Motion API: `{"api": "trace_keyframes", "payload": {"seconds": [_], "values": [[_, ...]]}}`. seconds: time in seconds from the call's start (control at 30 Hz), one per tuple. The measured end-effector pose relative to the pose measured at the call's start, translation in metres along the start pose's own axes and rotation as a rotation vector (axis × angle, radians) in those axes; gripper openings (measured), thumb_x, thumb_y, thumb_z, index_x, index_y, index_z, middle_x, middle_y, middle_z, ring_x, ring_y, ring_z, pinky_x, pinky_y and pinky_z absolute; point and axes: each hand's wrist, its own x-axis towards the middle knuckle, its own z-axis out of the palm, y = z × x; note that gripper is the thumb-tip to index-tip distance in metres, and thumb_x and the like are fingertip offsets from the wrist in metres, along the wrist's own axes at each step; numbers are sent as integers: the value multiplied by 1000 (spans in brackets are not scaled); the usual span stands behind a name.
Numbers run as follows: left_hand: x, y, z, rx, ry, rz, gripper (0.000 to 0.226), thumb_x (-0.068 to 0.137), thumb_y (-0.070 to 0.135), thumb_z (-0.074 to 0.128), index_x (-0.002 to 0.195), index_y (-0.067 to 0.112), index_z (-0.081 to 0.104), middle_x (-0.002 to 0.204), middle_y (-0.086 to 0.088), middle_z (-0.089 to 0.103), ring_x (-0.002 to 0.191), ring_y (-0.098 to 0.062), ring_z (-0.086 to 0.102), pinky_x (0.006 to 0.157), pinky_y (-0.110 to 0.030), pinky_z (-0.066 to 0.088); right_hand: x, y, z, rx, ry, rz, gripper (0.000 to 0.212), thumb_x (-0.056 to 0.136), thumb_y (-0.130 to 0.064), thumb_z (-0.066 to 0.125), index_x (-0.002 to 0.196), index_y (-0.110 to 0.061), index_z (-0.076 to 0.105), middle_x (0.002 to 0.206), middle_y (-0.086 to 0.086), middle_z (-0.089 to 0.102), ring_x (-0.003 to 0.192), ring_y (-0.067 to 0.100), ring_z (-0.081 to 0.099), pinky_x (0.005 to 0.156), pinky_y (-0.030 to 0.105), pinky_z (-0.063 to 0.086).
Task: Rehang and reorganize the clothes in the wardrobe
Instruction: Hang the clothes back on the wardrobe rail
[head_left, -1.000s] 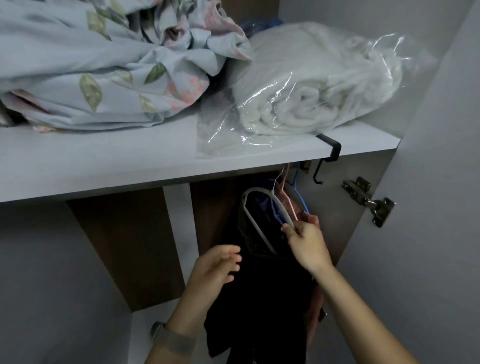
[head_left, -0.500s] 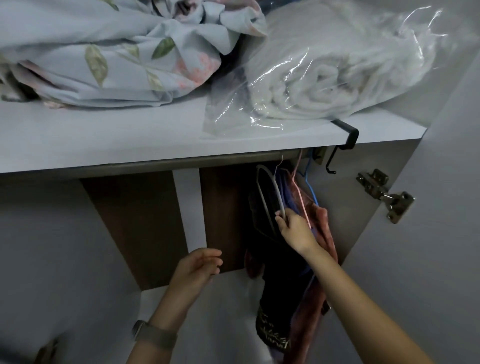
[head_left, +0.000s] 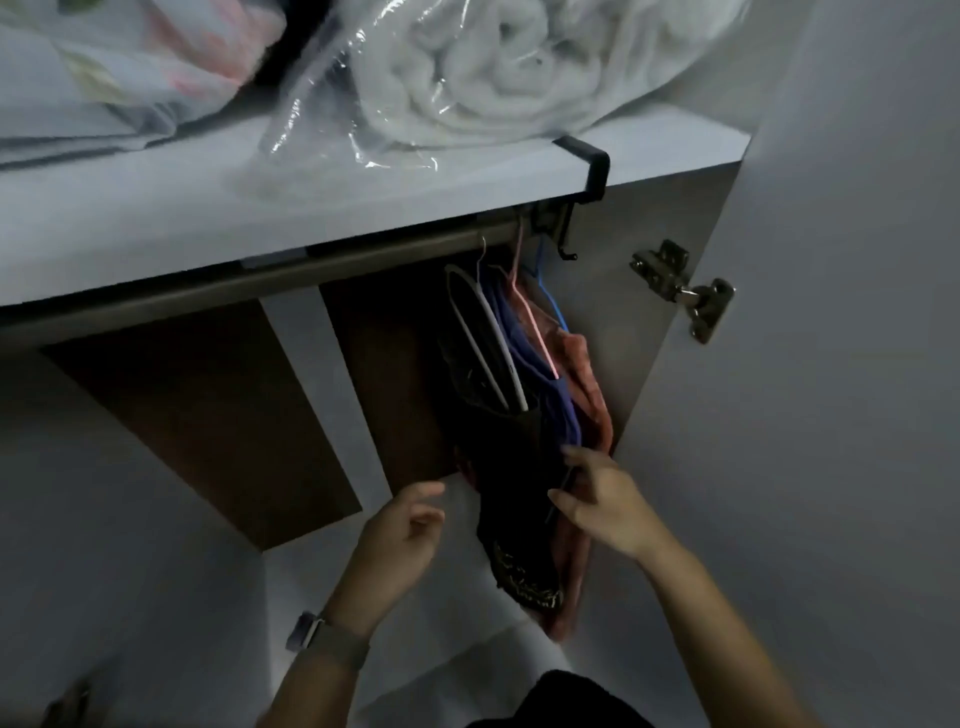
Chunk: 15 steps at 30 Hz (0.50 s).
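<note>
Several garments hang bunched at the right end of the rail (head_left: 363, 262): a black garment (head_left: 506, 467) on a white hanger (head_left: 491, 343), a blue one (head_left: 524, 353) on a pink hanger (head_left: 530, 325), and a rust-coloured one (head_left: 589, 384) by a blue hanger (head_left: 553, 309). My right hand (head_left: 602, 501) lies against the lower part of the black and rust garments, fingers spread. Whether it pinches any fabric is unclear. My left hand (head_left: 410, 525), a watch on its wrist, hovers just left of the clothes with loosely curled fingers, holding nothing.
A white shelf (head_left: 311, 213) runs above the rail, carrying a white blanket in a clear bag (head_left: 519, 67) and floral bedding (head_left: 130, 78). A black hook (head_left: 592, 166) clips over the shelf edge. The door with its hinge (head_left: 685, 296) stands at the right.
My right hand has let go of the white hanger and dropped down to the lower part of the clothes. The left hand stays beside them. The view has tilted downward.
</note>
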Motion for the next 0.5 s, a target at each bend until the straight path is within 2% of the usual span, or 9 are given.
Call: {"api": "trace_keyframes", "payload": {"seconds": [0.07,0.13,0.3,0.4,0.5], "values": [[1,-2,9,220,7,97,44,94,11,48,133,30,44,121,2,51,106,-9,55,83,-19,45,-22,16,-2,-90,-44,48,48,86,-22,65,131,-13,53,130,3,58,119,16,55,96,12,35],[8,-3,15,372,12,180,50,92,9,48,138,28,40,126,-3,46,109,-16,54,89,-29,47,-41,26,-3,-133,-58,91,41,82,-22,64,123,-19,60,122,0,62,112,17,59,95,22,44],[2,3,49,424,-152,303,50,91,13,49,138,29,41,123,-1,49,107,-16,55,88,-31,48,-117,56,-2,-161,66,259,42,83,-32,66,122,-19,57,127,-2,58,116,17,55,96,28,44],[-18,5,73,442,-257,399,48,90,14,53,134,31,45,119,2,52,102,-15,57,83,-34,51,-180,69,8,-133,124,425,38,83,-40,65,115,-23,53,121,-1,58,110,19,56,88,35,48],[-45,11,103,425,-374,486,46,90,14,55,132,30,48,114,4,53,99,-13,58,83,-29,50,-246,75,23,-76,241,559,38,81,-39,67,112,-23,51,115,-1,59,104,19,58,85,34,48]]}}
